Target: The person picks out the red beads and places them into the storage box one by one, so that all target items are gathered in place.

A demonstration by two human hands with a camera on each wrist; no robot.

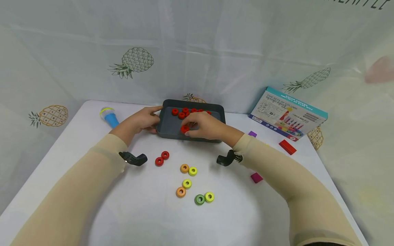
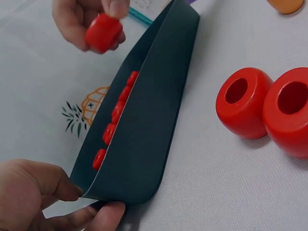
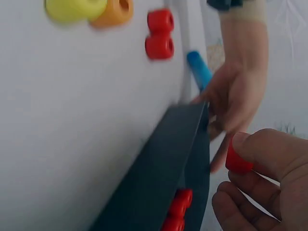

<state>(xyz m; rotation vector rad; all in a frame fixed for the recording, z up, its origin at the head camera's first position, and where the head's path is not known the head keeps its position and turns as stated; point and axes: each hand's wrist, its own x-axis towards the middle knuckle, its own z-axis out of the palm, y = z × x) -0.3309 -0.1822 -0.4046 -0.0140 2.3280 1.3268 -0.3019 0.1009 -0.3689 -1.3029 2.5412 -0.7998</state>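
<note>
Your right hand (image 1: 205, 127) pinches one red ring (image 1: 184, 128) between thumb and fingers and holds it over the near part of the dark grey tray (image 1: 170, 129), just inside its near wall. In the left wrist view the ring hangs above the tray rim and does not touch the tray floor. Your left hand (image 1: 142, 120) grips the left end of the tray, thumb on one side of the corner and fingers on the other, so the tray is kept steady. The tray lies with its long axis from left to right, and the other red rings (image 1: 186, 111) sit in a row along its far wall. So the held ring is nearer to you than this row, and the free floor of the tray is directly below it. Two more red rings (image 1: 162, 158) lie on the white table (image 1: 92, 205), near the tray and closer to your left hand; orange, yellow and green rings (image 1: 192, 184) lie further toward you.
</note>
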